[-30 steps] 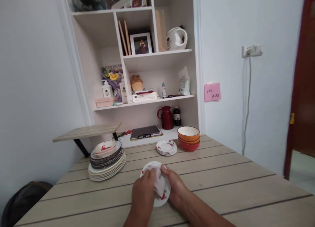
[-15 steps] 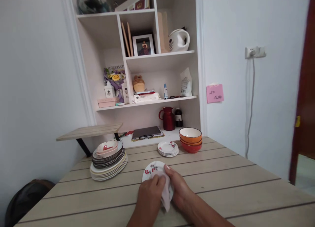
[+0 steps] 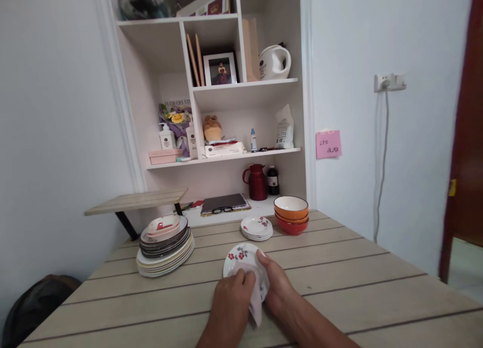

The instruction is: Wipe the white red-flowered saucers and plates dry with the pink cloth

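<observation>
Spotter: What's nearest you?

Operator: My left grip [image 3: 231,298] is pressing a pale cloth [image 3: 257,305] onto the face of the floral plate [image 3: 245,252], fingers closed on it. My right grip [image 3: 279,286] clasps that same plate by its right rim, thumb over the edge.

Spotter: Anything different from half a second ago?

Operator: Little. The plate sits slightly higher and further right; both holds match. A second ago the cloth covered its middle and red flowers showed low on the rim; now it covers the lower part and flowers show at the top.

Spotter: Is it touching the bench [image 3: 347,287]?

Operator: I can't fairly say; its lower rim is hidden from me.

Spotter: Room to move?

Operator: Widest rightward, where boards run from my right forearm [image 3: 309,318] to the right edge. Leftward, boards separate my left grip from the tall plate stack [image 3: 166,260], which stands near the left edge. Ahead, across a narrower strip, are the small floral plates [image 3: 256,228], with the orange and red bowls [image 3: 291,223] just beside them, by the far edge. Beyond, a red jug [image 3: 257,183] stands on the white shelf [image 3: 263,207].
</observation>
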`<action>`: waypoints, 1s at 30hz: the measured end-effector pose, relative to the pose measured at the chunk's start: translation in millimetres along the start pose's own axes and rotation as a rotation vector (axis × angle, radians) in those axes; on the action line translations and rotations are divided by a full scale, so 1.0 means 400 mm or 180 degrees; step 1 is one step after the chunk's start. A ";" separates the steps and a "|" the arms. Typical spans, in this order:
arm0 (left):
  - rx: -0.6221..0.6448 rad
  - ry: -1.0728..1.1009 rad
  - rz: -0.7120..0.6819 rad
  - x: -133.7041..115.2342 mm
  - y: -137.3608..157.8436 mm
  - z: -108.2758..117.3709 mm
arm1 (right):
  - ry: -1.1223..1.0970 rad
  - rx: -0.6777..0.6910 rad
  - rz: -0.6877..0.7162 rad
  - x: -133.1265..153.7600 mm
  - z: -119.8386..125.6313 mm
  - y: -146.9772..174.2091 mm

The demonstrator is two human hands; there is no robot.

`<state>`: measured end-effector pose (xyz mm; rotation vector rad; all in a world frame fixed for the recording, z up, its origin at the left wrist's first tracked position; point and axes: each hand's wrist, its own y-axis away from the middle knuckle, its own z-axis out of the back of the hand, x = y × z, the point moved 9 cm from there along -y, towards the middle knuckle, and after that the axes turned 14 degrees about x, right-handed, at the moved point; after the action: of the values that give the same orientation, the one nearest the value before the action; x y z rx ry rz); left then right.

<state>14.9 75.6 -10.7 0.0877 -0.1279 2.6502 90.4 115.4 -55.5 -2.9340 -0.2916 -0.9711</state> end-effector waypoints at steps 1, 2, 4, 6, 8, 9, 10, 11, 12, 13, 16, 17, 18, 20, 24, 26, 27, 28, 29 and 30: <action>0.0011 0.0027 -0.0022 -0.002 0.000 -0.003 | 0.0009 0.0038 0.0003 -0.002 -0.003 0.000; 0.0032 0.0065 -0.0028 -0.001 -0.001 -0.005 | 0.0024 0.0080 0.0004 -0.004 -0.008 0.001; 0.0076 0.0171 0.0060 0.007 -0.001 -0.004 | 0.0054 0.0140 -0.0021 -0.012 -0.016 0.002; 0.0096 0.0324 0.0311 0.029 -0.001 0.004 | 0.0086 0.0189 -0.0024 -0.019 -0.022 0.002; 0.0113 0.0479 0.0605 0.054 0.002 0.015 | 0.0109 0.0264 -0.0010 -0.024 -0.030 0.001; 0.0136 0.0545 0.0736 0.067 0.003 0.019 | 0.0123 0.0306 0.0006 -0.025 -0.033 0.001; 0.0173 0.0594 0.0846 0.078 0.005 0.022 | 0.0141 0.0333 0.0026 -0.026 -0.035 0.000; 0.0218 0.0628 0.0941 0.088 0.006 0.024 | 0.0156 0.0335 0.0047 -0.026 -0.034 -0.001; 0.0265 0.0647 0.1023 0.097 0.008 0.024 | 0.0167 0.0309 0.0073 -0.025 -0.031 -0.002; 0.0302 0.0654 0.1082 0.104 0.010 0.024 | 0.0182 0.0265 0.0110 -0.022 -0.026 -0.004; 0.0364 0.0617 0.0939 0.097 0.008 0.020 | 0.0238 0.0076 0.0247 -0.006 -0.005 -0.006; 0.0377 0.0590 0.0811 0.086 0.006 0.018 | 0.0261 0.0007 0.0289 -0.001 0.002 -0.007; 0.0385 0.0562 0.0673 0.074 0.004 0.016 | 0.0280 -0.0048 0.0318 0.004 0.008 -0.006; 0.0388 0.0502 0.0430 0.049 0.002 0.012 | 0.0292 -0.0084 0.0330 0.009 0.012 -0.006; 0.0341 0.0368 0.0088 0.013 0.004 0.013 | 0.0280 0.0105 0.0253 0.003 -0.006 -0.004; 0.0342 0.0360 0.0023 0.006 0.004 0.015 | 0.0296 0.0136 0.0204 -0.002 -0.012 -0.004; 0.0342 0.0382 0.0044 0.008 0.004 0.015 | 0.0302 0.0115 0.0181 -0.005 -0.012 -0.003; 0.0335 0.0420 0.0102 0.013 0.003 0.016 | 0.0304 0.0094 0.0176 -0.007 -0.011 -0.003; 0.0318 0.0469 0.0196 0.022 0.002 0.017 | 0.0312 0.0082 0.0182 -0.008 -0.011 -0.004; 0.0295 0.0526 0.0339 0.035 0.001 0.018 | 0.0323 0.0095 0.0198 -0.008 -0.012 -0.004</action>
<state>2.9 81.0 -2.4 -0.1104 0.0463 2.7557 84.8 116.2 -53.5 -2.8370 -0.2076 -1.0924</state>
